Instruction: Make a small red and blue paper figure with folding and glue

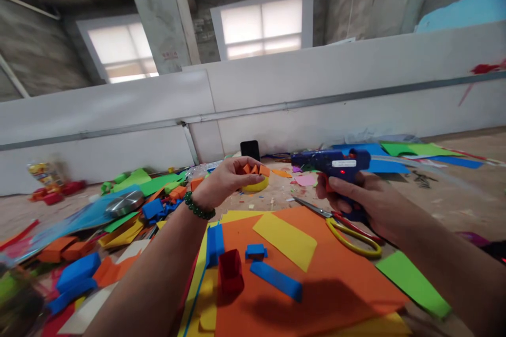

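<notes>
1. From where I stand, the left hand (227, 181) has thumb and fingers pinched narrow on a small orange folded piece (256, 170), its top edge zigzagged.
2. Just below that pinch sits a curved yellow piece (255, 186); I can't tell whether the two are joined.
3. The right hand (366, 195) is wrapped round the handle of a blue glue gun (336, 163), nozzle towards the left hand — an open gap separates nozzle tip and orange piece.
4. Beneath that gap, scraps dot the tabletop (245, 202).
5. Below the right hand, yellow-and-red-handled scissors (353, 234) lie close, blades angled up-left, crowding that side.
6. Nearer the body than both grips, an orange sheet (328, 279) spreads out, a red box (231, 271) near its left edge.
7. Beyond the left grip, a dark phone (250, 150) stands before the white partition (253, 134).
</notes>
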`<action>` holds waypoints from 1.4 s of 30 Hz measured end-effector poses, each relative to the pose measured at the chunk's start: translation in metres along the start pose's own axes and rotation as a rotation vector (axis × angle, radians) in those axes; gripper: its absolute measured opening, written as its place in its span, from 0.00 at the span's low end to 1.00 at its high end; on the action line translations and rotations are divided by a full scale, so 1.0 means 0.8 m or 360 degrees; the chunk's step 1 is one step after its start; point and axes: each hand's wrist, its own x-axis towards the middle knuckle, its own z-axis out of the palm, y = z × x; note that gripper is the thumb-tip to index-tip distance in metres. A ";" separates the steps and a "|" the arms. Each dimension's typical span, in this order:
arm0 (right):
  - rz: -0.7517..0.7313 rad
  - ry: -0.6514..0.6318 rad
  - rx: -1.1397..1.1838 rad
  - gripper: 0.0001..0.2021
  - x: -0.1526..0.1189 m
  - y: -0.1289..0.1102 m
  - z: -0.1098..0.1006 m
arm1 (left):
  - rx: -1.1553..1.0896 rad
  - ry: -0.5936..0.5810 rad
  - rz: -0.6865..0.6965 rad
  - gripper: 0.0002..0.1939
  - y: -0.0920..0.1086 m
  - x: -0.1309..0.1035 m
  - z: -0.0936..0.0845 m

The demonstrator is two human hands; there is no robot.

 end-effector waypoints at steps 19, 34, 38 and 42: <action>-0.0265 0.0276 -0.0771 0.18 -0.007 0.005 0.015 | 0.0220 -0.0070 0.0141 0.14 0.004 -0.002 0.009; -0.0253 0.0202 -0.0759 0.21 -0.011 0.003 0.013 | 0.0138 -0.0034 0.0169 0.14 0.008 -0.005 0.011; -0.0251 0.0201 -0.0707 0.21 -0.015 0.002 0.015 | 0.0147 -0.0034 0.0173 0.14 0.006 -0.004 0.012; -0.0243 0.0254 -0.0833 0.20 -0.015 0.002 0.013 | 0.0100 -0.0040 0.0157 0.14 0.007 -0.004 0.014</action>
